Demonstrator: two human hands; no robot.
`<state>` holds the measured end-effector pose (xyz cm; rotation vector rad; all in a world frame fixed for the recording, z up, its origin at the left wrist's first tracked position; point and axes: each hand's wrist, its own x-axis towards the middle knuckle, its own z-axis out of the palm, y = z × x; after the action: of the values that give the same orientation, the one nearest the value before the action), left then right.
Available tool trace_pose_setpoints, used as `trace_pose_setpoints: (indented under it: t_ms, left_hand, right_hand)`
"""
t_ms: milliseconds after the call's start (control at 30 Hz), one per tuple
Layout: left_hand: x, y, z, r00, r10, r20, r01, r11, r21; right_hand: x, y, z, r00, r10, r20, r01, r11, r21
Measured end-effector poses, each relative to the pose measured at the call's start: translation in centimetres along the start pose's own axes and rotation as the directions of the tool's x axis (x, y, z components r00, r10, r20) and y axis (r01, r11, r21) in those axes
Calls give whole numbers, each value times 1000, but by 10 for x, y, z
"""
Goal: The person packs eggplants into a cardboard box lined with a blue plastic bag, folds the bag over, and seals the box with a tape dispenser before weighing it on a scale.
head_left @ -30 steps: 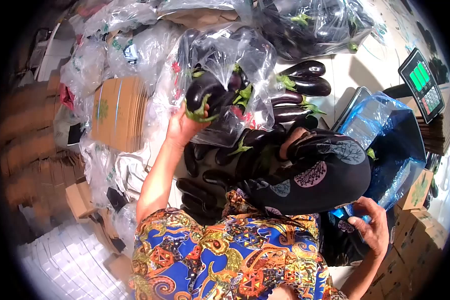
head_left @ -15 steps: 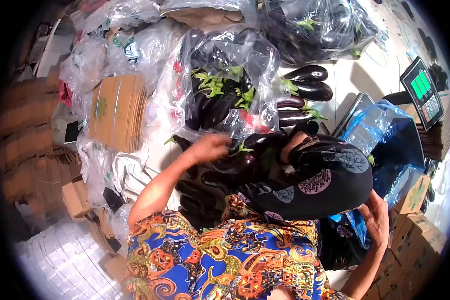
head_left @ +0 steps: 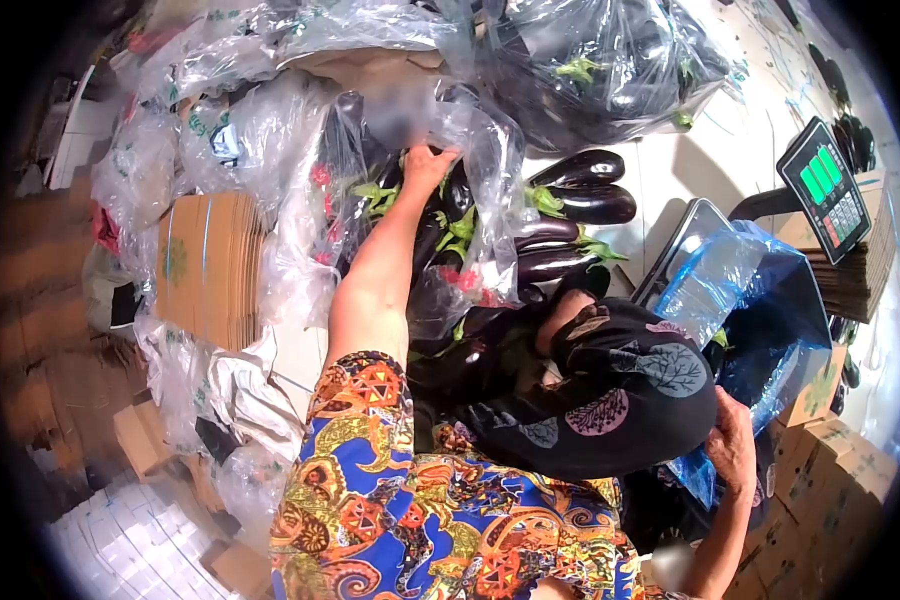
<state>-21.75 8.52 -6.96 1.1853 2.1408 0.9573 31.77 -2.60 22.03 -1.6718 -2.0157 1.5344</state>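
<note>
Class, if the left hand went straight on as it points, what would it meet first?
Probably the far part of the clear plastic bag holding dark purple eggplants; blur just past the left hand leaves the depth unclear.

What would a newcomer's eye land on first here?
Probably the glossy dark eggplants: some lie on the tiles at upper centre, others fill the clear plastic bag that the left hand reaches over. Next, the scale's display with its bright green readout, standing at far right beyond the blue plastic bag. The loud blue-and-gold paisley top fills the bottom centre.
</note>
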Motion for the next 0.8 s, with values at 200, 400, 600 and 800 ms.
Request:
trace_pose_setpoints:
  t_ms: [200, 400, 600, 800]
  left_hand:
    - [-27, 56, -55, 981, -50, 188, 66, 995, -78]
    - [-64, 66, -103, 979, -10, 202, -18, 990, 138]
    - [-171, 104, -139, 730, -257, 634, 666, 480, -571]
    - [-224, 187, -142, 687, 148, 712, 565, 507, -651]
  right_hand:
    - [-4, -1, -8, 996, 76, 52, -75, 997, -33]
    - [-5, 4, -8, 996, 79, 33, -80, 997, 6]
    - [-2, 5, -9, 998, -46, 41, 44, 998, 46]
    - [-6, 4, -9, 997, -65, 30, 65, 998, 1]
